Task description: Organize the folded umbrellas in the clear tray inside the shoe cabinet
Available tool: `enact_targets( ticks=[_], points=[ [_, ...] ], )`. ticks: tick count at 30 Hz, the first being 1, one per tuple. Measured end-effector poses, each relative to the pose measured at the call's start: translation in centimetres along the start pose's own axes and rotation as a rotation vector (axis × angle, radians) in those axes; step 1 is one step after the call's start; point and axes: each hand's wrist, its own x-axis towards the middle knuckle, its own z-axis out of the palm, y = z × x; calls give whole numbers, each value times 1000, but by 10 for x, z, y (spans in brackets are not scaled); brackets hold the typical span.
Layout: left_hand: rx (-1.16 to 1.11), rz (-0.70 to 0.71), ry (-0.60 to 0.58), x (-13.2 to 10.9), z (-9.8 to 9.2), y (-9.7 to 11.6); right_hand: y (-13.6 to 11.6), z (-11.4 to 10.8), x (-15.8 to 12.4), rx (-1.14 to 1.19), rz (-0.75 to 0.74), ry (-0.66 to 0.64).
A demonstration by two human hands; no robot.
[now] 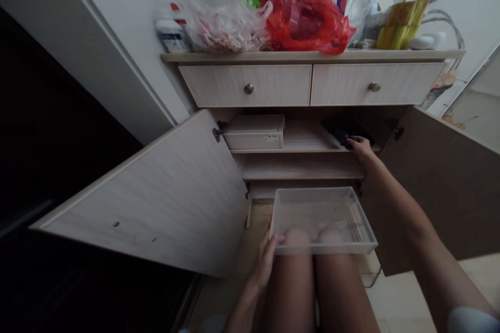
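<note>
A clear plastic drawer box [312, 213] rests across my knees, with nothing visible inside it. My left hand [266, 260] grips its left side near the front corner, thumb over the rim. My right hand [361, 146] reaches into the open cabinet, its fingers closed on a dark, soft-looking bundle [344, 131] on the right of the upper shelf. The bundle's kind is too dim to make out. On the left of that same shelf [307, 135] stands a white storage box [253, 132] with a small label.
Both cabinet doors, left [156, 203] and right [441, 182], stand wide open beside my arms. Above are two closed drawers [246, 86]. The top [312, 57] carries a red plastic bag [307, 15], a clear bag [230, 21], a bottle [172, 34] and a gold pouch [402, 23].
</note>
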Motion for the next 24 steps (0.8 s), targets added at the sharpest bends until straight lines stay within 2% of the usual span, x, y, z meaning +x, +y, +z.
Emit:
enact_targets(
  ticks=[4, 6, 8, 10, 13, 18, 21, 24],
  points=[
    [12, 31, 19, 1, 1, -6, 23, -51, -56, 385, -91, -230],
    [-7, 30, 17, 2, 3, -6, 31, -76, -91, 426, -173, -376],
    [-29, 32, 12, 1, 4, -3, 34, -93, -124, 362, -227, -537],
    [-36, 44, 5, 0, 4, 2, 35, -99, -151, 297, -259, -681],
    [-25, 40, -7, -3, 3, 9, 35, -89, -175, 232, -327, -800],
    [-53, 56, -32, -6, 1, 14, 30, -65, -182, 21, -545, -747],
    [-40, 57, -44, -6, 0, 17, 22, -57, -179, -271, -674, -648],
    [-33, 67, -48, -7, -1, 21, 16, -47, -174, -578, -742, -540]
  ],
)
